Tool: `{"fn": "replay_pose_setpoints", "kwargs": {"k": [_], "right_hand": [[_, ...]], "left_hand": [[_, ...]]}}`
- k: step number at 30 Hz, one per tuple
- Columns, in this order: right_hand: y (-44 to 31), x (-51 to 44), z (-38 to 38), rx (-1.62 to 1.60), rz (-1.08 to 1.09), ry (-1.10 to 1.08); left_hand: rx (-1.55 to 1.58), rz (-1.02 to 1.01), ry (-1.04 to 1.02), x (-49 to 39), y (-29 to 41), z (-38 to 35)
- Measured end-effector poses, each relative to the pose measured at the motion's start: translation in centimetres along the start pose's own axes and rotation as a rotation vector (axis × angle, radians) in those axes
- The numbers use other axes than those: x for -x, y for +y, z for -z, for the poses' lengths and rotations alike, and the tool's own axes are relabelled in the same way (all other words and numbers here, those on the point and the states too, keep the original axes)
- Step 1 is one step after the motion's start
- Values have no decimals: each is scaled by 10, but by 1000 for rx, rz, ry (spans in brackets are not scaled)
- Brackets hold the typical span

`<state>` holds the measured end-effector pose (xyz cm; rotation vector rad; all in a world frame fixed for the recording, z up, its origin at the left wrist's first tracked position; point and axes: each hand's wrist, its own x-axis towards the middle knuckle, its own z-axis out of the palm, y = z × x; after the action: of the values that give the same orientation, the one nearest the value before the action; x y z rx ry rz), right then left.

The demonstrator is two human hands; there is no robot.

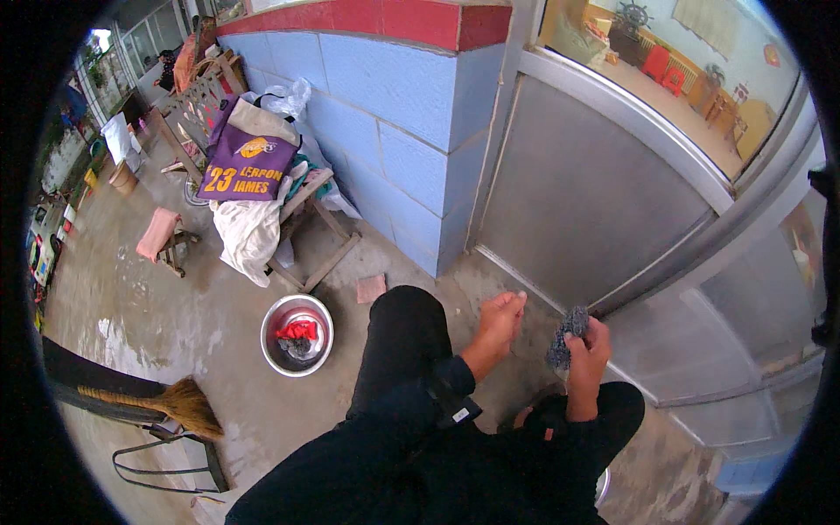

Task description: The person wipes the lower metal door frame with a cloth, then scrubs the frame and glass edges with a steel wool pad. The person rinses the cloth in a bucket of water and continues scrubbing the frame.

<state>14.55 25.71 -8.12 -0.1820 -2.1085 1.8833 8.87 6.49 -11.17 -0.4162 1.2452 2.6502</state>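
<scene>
In my right hand (590,351) is a dark grey, fuzzy scrubbing pad (568,336), gripped between the thumb and fingers close to the base of the door. My left hand (499,325) is held out to the left of it, its fingers curled together; nothing shows in them. Both hands are in front of the grey metal lower panel (584,190) of a framed door, apart from it as far as I can tell. A steel basin (265,338) stands on the floor to my left, with a red cloth (298,329) and a dark grey wad (295,348) inside.
A wooden chair (328,262) bears a purple bag (249,154) and a white cloth (246,236) by the blue wall (387,118). Further left are a low stool (172,252) and a straw broom (190,407). A pink cloth (371,289) lies near my knee. The concrete floor looks wet.
</scene>
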Motion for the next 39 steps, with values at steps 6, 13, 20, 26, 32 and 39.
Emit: {"fn": "replay_pose_setpoints", "kwargs": {"k": [6, 13, 20, 26, 32, 39], "right_hand": [[1, 1, -2, -28, -13, 15], [1, 1, -2, -5, -43, 4], [9, 0, -2, -18, -34, 10], [5, 1, -4, 27, -53, -14], [-2, 4, -7, -32, -64, -28], [8, -1, -4, 61, 2, -27]], "left_hand": [[-20, -11, -7, 5, 1, -5], [34, 60, 32, 9, 3, -9], [-21, 20, 75, 9, 2, -11], [-98, 14, 58, 7, -3, -7], [-119, -82, 70, 2, -10, -5], [-116, -90, 88, 5, -10, -6]]}}
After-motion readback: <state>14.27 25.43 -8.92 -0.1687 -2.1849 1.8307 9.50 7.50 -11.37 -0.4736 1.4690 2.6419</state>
